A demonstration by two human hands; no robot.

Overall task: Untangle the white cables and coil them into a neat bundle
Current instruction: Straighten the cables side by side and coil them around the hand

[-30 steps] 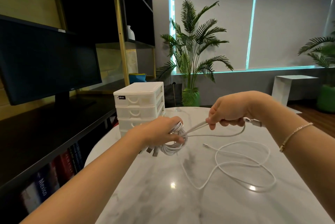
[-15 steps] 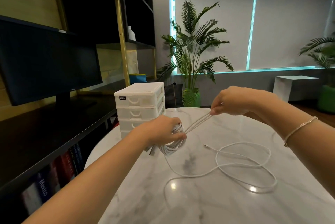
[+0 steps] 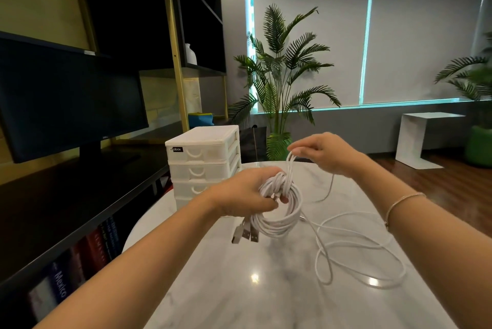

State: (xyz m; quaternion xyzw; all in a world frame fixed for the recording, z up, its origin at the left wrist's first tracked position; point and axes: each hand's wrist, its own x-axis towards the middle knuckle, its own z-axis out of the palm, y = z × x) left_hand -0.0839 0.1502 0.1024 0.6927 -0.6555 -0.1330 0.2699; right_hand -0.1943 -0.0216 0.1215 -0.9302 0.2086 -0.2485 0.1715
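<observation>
Hands (image 3: pixel 247 190) (image 3: pixel 323 151): 2, gripping 1 coil (image 3: pixel 279 211); 3 plugs (image 3: pixel 245 234).

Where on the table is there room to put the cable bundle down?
The near part of the white marble table, between the two forearms and left of the loose white cable loops, is bare. The right side is crowded with those loops; the far left holds the white plastic drawer box. The left hand grips the coiled white cable bundle.
</observation>
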